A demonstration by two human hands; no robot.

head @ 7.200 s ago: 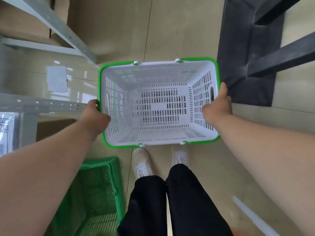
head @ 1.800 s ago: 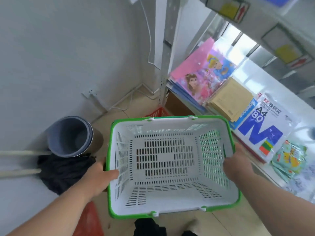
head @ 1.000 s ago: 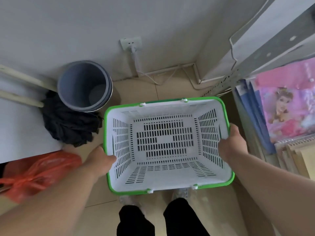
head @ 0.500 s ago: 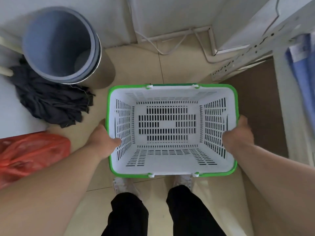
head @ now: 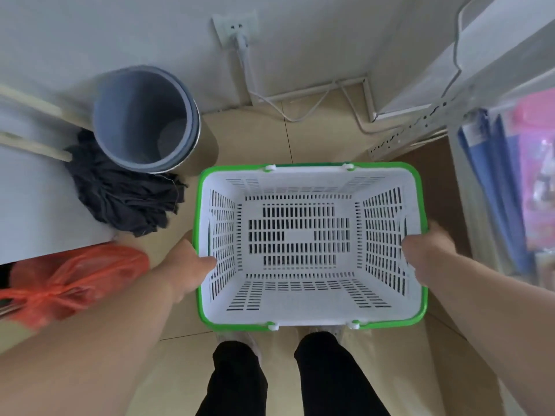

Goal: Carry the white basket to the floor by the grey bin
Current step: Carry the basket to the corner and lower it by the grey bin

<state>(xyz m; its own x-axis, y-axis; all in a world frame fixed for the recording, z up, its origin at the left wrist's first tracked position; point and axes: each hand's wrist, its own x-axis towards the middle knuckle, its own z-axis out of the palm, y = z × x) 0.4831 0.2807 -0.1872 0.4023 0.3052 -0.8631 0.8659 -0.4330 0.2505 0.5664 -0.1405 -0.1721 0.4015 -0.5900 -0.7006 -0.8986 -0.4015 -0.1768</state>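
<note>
The white basket [head: 300, 304] with a green rim is empty and sits level between my arms, above the tan floor and my feet. My left hand [head: 187, 270] grips its left wall, thumb inside the rim. My right hand [head: 428, 250] grips the right wall the same way. The grey bin [head: 144, 121] stands up and to the left of the basket, against the white wall, a short gap from the basket's far left corner. Whether the basket touches the floor I cannot tell.
A dark mop head [head: 126, 193] lies beside the bin, its wooden handles [head: 30, 145] running left. An orange plastic bag [head: 69, 280] lies by my left forearm. White cables [head: 300, 109] trail from a wall socket [head: 235, 28]. A shelf with folders [head: 510, 187] stands right.
Over the last second the basket has stayed in both hands next to the bin. The view tipped down, then back up, so the wall socket shows again.
</note>
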